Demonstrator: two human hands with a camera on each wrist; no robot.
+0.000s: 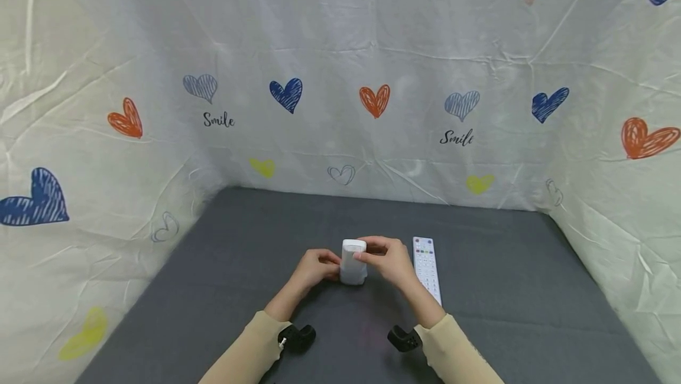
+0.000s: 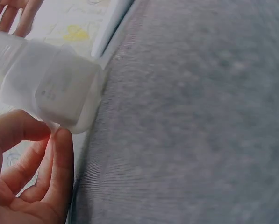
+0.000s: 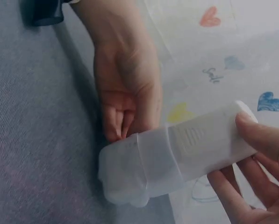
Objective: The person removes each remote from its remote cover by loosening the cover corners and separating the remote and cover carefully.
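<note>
A white remote control point(image 1: 353, 247) stands upright over the middle of the table, its lower part inside a translucent soft sleeve point(image 1: 352, 275). On its back, a ridged patch like that of a battery cover shows in the right wrist view. My right hand point(image 1: 392, 261) grips the remote's bare upper end between thumb and fingers. Lower down, my left hand point(image 1: 314, 269) pinches the sleeve's edge; thumb and index fingertip meet there in the left wrist view. The sleeve's bottom looks crumpled and loose beyond the remote. Whether it touches the table, I cannot tell.
A longer white remote control point(image 1: 425, 263) with many buttons lies face up just right of my right hand, partly behind the forearm. Dark grey cloth point(image 1: 505, 289) covers the table. A white curtain point(image 1: 330, 136) printed with hearts hangs around the back and sides.
</note>
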